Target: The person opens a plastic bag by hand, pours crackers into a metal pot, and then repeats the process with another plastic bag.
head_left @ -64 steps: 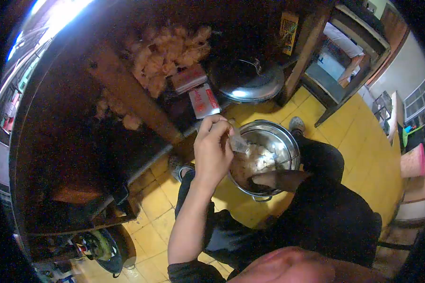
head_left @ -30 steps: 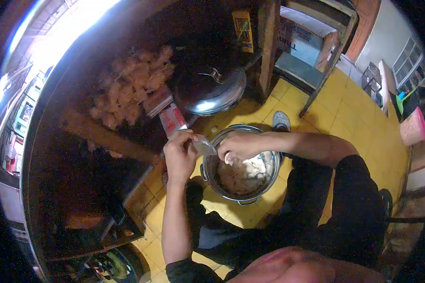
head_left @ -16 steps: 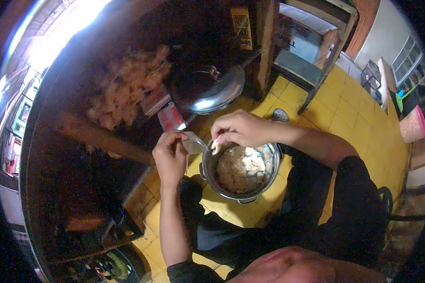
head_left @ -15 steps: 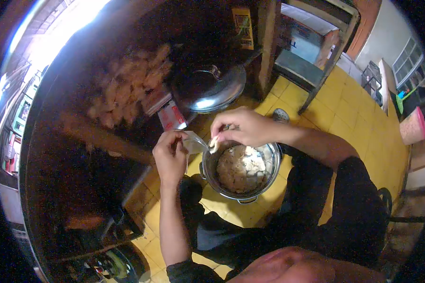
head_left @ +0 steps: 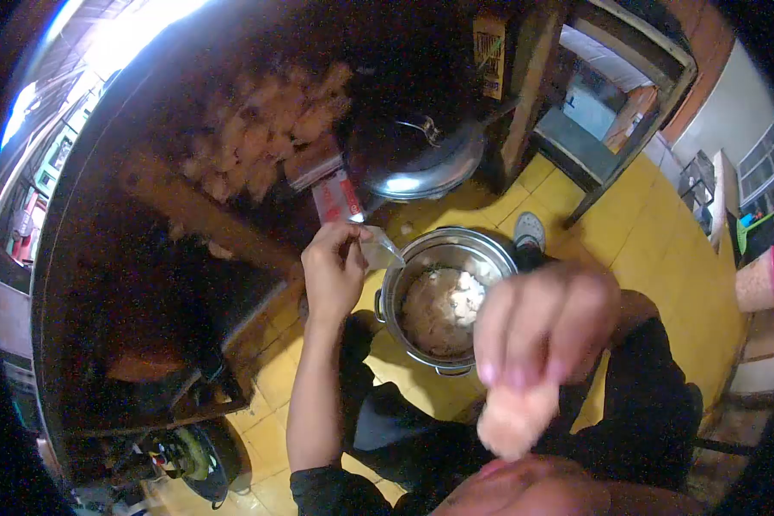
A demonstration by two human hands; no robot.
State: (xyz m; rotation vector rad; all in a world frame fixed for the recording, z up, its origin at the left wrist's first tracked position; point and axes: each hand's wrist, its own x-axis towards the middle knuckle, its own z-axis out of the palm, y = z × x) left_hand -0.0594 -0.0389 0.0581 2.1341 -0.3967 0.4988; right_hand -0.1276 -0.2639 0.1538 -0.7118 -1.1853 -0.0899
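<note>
Yellow tiles cover the floor (head_left: 654,224), and a dark wooden bench fills the side to your left. Think of a clock face with the silver pot (head_left: 451,249) in the middle and twelve pointing ahead of you. That pot sits on the floor in front of you, with white lumps (head_left: 467,297) and a brown mix inside it. Your left hand (head_left: 335,267) is between nine and ten o'clock, with its thumb and fingers pinching a clear plastic bag (head_left: 380,249). The bag's tip reaches to the pot's rim, but you cannot tell if they touch. Your right hand (head_left: 546,322) is between three and four o'clock, up high and close to the camera. Its fingers point down and grip a pale, soft-looking piece (head_left: 516,417), which is blurry. A big shiny lid (head_left: 417,163) is near twelve o'clock. Between ten and eleven, you can see a red and white box (head_left: 337,199), and farther out, a brown pile (head_left: 271,133). One grey shoe (head_left: 529,230) is near two o'clock.
</note>
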